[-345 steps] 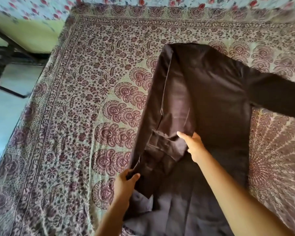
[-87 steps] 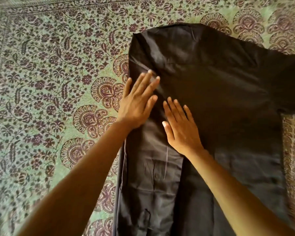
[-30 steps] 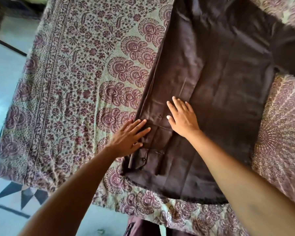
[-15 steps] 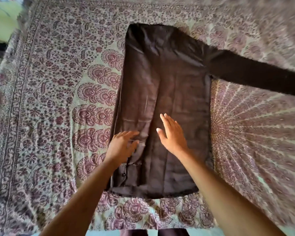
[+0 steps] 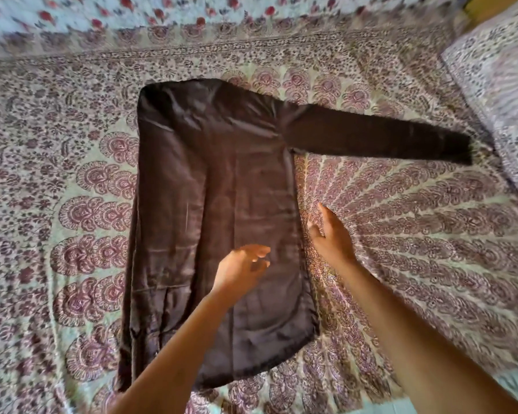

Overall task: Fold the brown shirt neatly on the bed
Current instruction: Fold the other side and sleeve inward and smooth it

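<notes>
Hem (image 5: 251, 375): nearest me, below both wrists, lying flat on the bed (image 5: 431, 264).
Left hand (image 5: 241, 268): over the lower body of the brown shirt (image 5: 222, 174), fingers loosely curled with nothing in them. The blur hides whether it touches the cloth.
Right hand (image 5: 331, 237): just outside the shirt's side seam, over the bedspread, fingers apart and relaxed, empty.
Where the shirt is: spread flat on the bed, mostly to the left of and beyond my right hand. The edge to the left of my left hand is already turned in as a long panel.
Step in hand: I judge it to be folding the open side, the one by my right hand.
Doing it well: I would take the sleeve (image 5: 377, 138) first and lay it inward over the body. Then I would turn the seam side in to match the width of the folded panel, and smooth from hem toward shoulders so no crease is trapped.
Long axis: the body runs from the hem near me to the shoulders beyond both hands, leaning slightly. The collar end points away from me.
Sleeve direction: it reaches out beyond and to the right of my right hand, straight and flat, not yet folded.
Pillow (image 5: 497, 85): farthest right, just past the cuff. Watch it when sweeping the sleeve back.
</notes>
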The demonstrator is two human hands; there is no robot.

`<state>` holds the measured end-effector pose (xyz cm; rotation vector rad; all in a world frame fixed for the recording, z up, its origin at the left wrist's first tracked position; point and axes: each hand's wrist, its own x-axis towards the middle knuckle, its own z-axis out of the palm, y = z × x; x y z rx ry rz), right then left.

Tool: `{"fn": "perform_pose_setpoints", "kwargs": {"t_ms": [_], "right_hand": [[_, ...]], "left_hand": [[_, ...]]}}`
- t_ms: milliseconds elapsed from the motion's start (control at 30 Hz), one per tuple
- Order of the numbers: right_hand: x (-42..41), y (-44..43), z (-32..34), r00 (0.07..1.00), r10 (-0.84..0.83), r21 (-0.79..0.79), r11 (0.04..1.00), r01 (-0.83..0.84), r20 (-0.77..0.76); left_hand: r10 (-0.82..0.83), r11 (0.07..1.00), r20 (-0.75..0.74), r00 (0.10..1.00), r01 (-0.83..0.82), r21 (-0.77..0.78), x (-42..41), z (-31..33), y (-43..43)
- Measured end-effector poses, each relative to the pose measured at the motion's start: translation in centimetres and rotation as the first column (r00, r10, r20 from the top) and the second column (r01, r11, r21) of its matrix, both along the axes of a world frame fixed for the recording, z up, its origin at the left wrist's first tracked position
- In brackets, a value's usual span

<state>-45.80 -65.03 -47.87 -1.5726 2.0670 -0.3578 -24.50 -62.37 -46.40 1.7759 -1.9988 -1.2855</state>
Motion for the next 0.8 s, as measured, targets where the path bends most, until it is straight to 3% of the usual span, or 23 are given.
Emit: {"fn": "perform_pose_setpoints", "kwargs": {"t_ms": [200, 300, 400, 533, 700, 800], "right_hand": [[-4.2, -6.6, -1.8, 0.99, 0.025, 0.086, 0.996, -0.037, 0.136], [-5.3, -9.9, -2.4, 0.965, 0.053, 0.163, 0.982, -0.098, 0.258], [-5.1, -12.9, -3.0, 0.907, -0.026, 0.201, 0.978, -0.065, 0.419], [-3.0, -16.6, -4.9, 0.796, -0.232, 0.265, 0.96, 0.094, 0.559], [-0.3, -19.2, -6.6, 0.642, -0.377, 0.333, 0.922, 0.196, 0.667], [0.6, -19.1, -7.0, 0.612, -0.381, 0.358, 0.919, 0.167, 0.693]], "left_hand": [[0.038, 0.972, 0.33, 0.943, -0.111, 0.206, -5.6, -1.9, -1.1], [-0.039, 0.934, 0.409, 0.912, -0.113, 0.34, -8.1, -3.0, -0.3], [-0.061, 0.916, 0.476, 0.877, -0.14, 0.375, -10.3, -4.4, 1.1], [0.03, 0.9, 0.505, 0.863, -0.242, 0.361, -12.5, -6.0, 2.6], [0.069, 0.925, 0.521, 0.851, -0.25, 0.286, -13.7, -6.2, 3.5], [0.239, 0.899, 0.435, 0.868, -0.367, 0.239, -12.1, -6.4, 3.9]]}}
